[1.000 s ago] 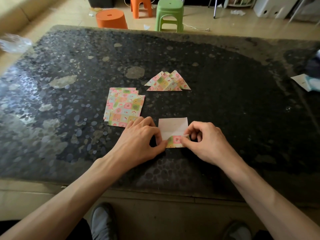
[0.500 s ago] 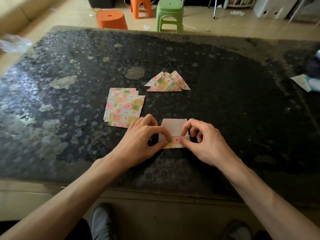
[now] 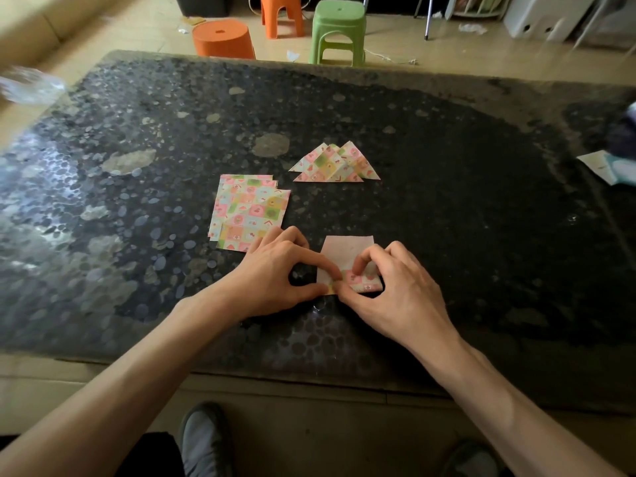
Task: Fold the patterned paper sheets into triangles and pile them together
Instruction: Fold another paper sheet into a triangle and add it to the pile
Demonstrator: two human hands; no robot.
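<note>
The step in hand looks to be an early fold of one paper sheet [image 3: 347, 249]. It lies plain side up close to the middle of the near edge of the counter [image 3: 464, 208], and its near margin is turned over so that a narrow band of pattern shows. The left hand [image 3: 275, 280] pinches the sheet's near left corner between thumb and forefinger, with its other fingers curled loosely behind. The right hand [image 3: 402, 294] comes in from the other side, its fingers [image 3: 358, 265] bent down onto the turned-over band and its thumb at the band's near edge. Both hands are thus closed on this one sheet and nothing else. Whether the band is creased flat or only rolled over I cannot tell. Just beyond the left hand, toward the left edge, the stack of flat sheets [image 3: 247, 211] lies pattern up and slightly fanned, and the knuckles cover its near corner. About mid-counter lies the pile of triangles [image 3: 334, 165], overlapping one another. I judge the task partly done, with several sheets left to fold. The next move calls for lining the fold up true while one hand pins the paper, since thin paper may slide on the glossy top, and then pressing the crease along its length.
</note>
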